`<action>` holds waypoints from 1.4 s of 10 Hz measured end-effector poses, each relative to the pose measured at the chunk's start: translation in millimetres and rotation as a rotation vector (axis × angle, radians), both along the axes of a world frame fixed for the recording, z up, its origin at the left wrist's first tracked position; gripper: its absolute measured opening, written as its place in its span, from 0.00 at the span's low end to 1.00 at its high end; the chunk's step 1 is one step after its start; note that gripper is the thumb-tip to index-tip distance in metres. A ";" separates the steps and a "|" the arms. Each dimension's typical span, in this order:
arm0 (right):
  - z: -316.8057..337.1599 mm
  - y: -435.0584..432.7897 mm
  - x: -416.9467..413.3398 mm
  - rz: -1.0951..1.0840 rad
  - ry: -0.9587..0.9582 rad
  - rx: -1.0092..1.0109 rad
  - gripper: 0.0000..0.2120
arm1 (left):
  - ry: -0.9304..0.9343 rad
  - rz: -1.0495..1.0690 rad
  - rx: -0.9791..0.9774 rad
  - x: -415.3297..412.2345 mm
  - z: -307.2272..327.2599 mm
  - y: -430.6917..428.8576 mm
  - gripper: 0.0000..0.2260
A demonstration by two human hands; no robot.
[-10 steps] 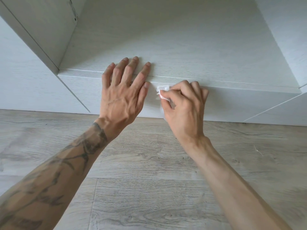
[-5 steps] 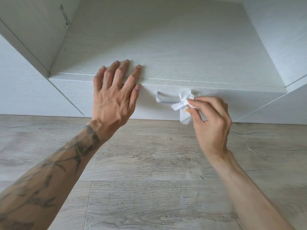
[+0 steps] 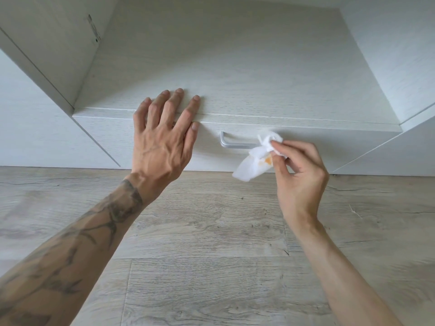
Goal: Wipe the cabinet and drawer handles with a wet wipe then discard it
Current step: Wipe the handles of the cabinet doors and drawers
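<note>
A silver bar handle is fixed to the front of a white drawer low in the cabinet. My right hand pinches a crumpled white wet wipe with an orange stain, wrapped around the handle's right end, which is hidden. My left hand lies flat with fingers spread on the drawer's top edge, left of the handle, holding nothing.
White cabinet panels flank the drawer on both sides, and an open shelf surface lies above it. A hinge plate shows on the left inner wall. Grey wood-look floor runs below.
My right hand has slid the wipe from the handle's left end along to its right end, uncovering the silver bar. The left hand stays on the drawer's edge.
</note>
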State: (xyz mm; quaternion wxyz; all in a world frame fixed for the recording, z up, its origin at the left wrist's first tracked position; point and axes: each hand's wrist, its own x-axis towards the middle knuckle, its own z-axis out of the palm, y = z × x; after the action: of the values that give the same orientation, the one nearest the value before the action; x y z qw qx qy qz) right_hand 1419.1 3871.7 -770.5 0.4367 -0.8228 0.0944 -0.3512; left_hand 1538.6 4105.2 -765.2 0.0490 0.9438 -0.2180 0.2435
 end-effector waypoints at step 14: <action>3.2 62.2 47.7 0.137 -0.044 -0.534 0.03 | -0.034 -0.001 0.008 -0.3 0.7 -0.3 0.23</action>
State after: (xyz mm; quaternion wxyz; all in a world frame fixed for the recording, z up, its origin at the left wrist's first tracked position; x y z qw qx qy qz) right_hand 1466.8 3934.0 -767.3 0.2291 -0.9054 -0.0667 -0.3510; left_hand 1538.3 4104.9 -764.5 0.0415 0.9397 -0.2200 0.2586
